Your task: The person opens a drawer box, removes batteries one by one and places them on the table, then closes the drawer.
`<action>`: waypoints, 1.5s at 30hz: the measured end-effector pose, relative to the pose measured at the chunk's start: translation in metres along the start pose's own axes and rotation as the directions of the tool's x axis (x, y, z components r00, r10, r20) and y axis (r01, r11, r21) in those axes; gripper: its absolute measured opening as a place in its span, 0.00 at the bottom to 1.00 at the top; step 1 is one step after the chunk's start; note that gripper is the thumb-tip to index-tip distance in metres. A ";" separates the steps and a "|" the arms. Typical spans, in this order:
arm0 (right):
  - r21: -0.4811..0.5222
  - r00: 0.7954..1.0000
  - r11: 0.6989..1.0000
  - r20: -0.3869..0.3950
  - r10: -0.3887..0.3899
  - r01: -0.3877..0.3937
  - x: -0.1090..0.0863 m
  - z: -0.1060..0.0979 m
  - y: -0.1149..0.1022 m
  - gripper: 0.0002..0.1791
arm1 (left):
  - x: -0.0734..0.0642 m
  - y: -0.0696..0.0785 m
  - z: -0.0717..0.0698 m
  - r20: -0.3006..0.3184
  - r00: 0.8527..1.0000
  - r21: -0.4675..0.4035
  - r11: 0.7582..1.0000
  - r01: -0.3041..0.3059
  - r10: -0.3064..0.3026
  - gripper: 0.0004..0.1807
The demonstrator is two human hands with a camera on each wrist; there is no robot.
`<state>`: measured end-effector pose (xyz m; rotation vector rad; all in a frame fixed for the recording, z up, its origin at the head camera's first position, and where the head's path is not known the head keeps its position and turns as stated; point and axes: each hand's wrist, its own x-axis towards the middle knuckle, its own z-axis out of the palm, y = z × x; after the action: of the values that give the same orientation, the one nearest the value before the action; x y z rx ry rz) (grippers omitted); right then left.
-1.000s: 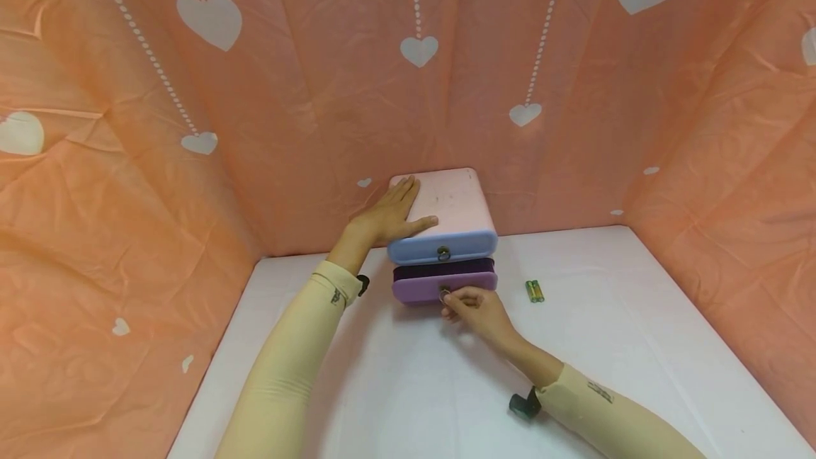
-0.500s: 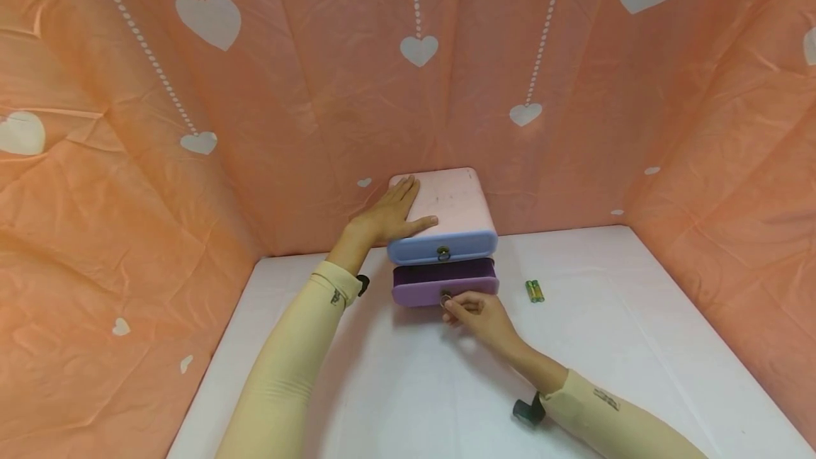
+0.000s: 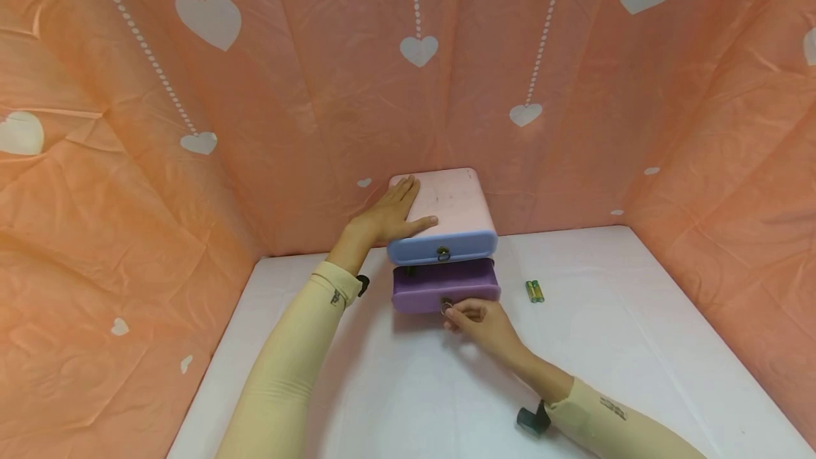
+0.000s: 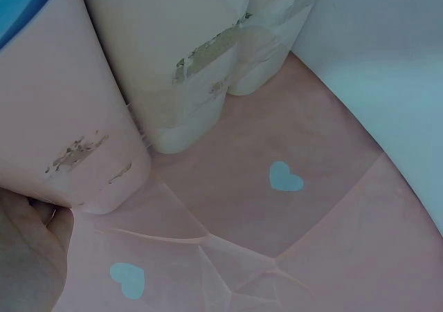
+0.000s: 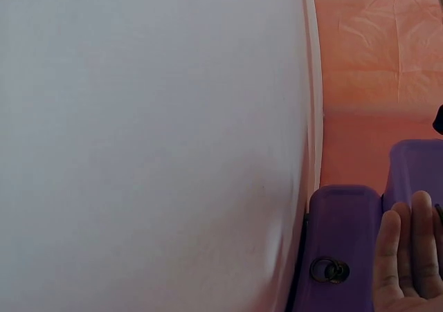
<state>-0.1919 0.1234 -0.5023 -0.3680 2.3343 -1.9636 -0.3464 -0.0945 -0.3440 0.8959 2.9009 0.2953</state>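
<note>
On the worktop (image 3: 382, 388) stands a chest (image 3: 449, 200), its purple drawer (image 3: 417, 299) partly out; the left hand (image 3: 392, 214) lies spread on top, the right hand (image 3: 484, 324) pinches the drawer's ring (image 3: 446, 308), near two batteries (image 3: 535, 291).

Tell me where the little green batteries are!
In the head view, the green batteries lie on the white table to the right of the open purple drawer.

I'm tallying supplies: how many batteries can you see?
2 batteries, side by side on the white table, right of the purple drawer. Others may be hidden; the green thing inside that drawer is unclear.
</note>
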 end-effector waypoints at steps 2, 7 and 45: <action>-0.008 1.000 1.000 0.000 0.000 0.000 -0.001 0.001 0.000 0.15 | 0.000 0.000 0.000 -0.002 1.000 0.004 1.000 0.000 0.000 0.58; -0.016 1.000 1.000 0.007 0.004 -0.004 -0.005 0.002 -0.007 0.13 | 0.000 0.000 0.000 -0.006 1.000 0.007 1.000 0.000 0.000 0.58; -0.054 0.999 0.998 0.048 0.025 -0.022 -0.030 -0.002 0.001 0.15 | 0.000 0.000 0.001 0.003 1.000 0.007 1.000 0.009 -0.009 0.58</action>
<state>-0.1630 0.1321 -0.5060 -0.3855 2.3546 -1.8633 -0.3465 -0.0941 -0.3446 0.8836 2.9041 0.2829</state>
